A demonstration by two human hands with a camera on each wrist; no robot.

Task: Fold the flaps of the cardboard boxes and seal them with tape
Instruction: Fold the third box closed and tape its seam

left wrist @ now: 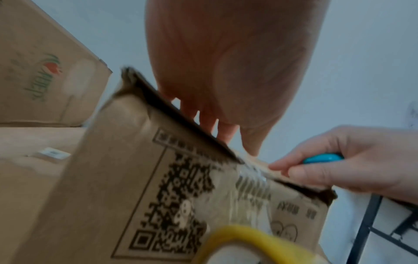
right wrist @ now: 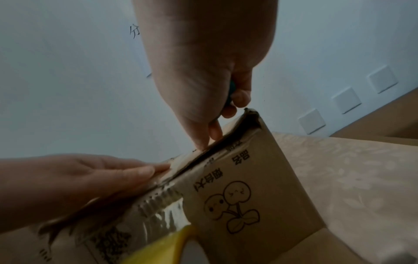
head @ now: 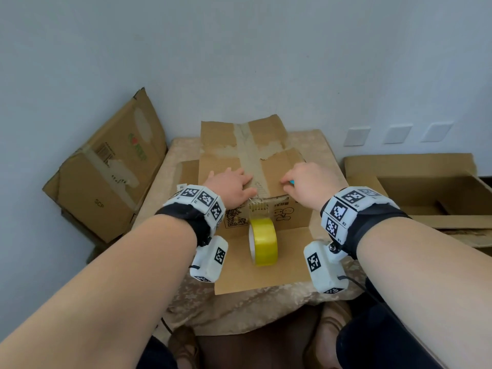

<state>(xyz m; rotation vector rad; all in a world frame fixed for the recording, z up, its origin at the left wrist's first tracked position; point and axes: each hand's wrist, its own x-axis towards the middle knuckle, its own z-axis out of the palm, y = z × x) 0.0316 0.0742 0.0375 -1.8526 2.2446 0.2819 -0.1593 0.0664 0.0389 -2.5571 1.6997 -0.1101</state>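
Note:
A cardboard box with folded top flaps stands on the table, a strip of clear tape along its middle seam. My left hand lies flat on the top, fingers straight, pressing the tape near the front edge. My right hand grips a small blue tool and touches the flap beside the seam. The yellow tape roll stands on edge on the box's lower front flap, its strip still joined to the front face. The blue tool shows inside curled right fingers.
A worn closed box leans at the left by the wall. An open flat box lies at the right. The table wears a beige patterned cloth. White wall plates sit behind. My knees are below the table edge.

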